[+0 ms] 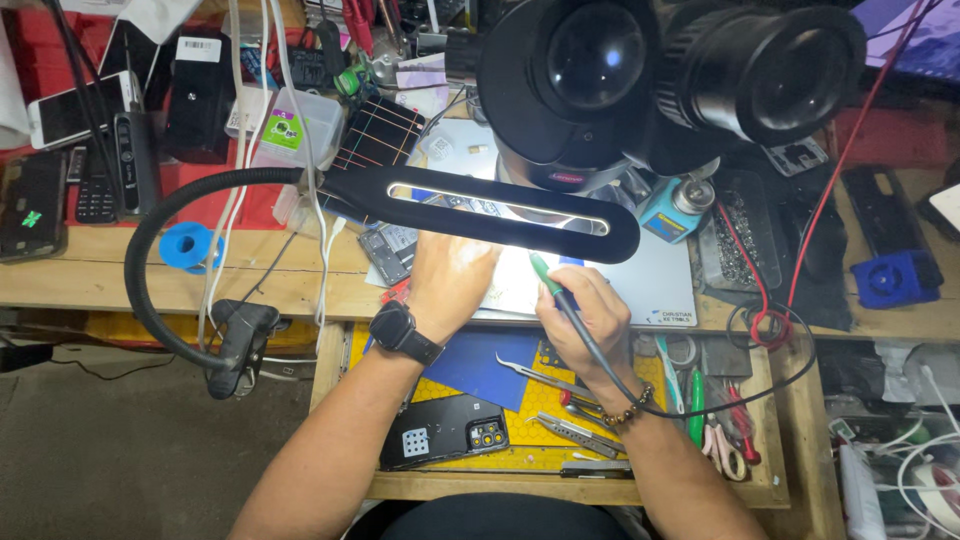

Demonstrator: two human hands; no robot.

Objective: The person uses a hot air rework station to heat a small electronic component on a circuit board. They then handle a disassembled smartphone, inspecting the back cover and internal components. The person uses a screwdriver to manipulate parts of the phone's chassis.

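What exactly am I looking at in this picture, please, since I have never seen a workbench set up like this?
This single view comes from a camera on the person's head, looking down at a repair bench. The big black shape on top is a microscope; below it a gooseneck lamp lights a grey work mat. The left hand, with a watch on its wrist, rests on something under the lamp, hidden by glare. The right hand holds a corded, green-tipped pen-like tool. An open drawer nearer the person holds tweezers and a black phone back.
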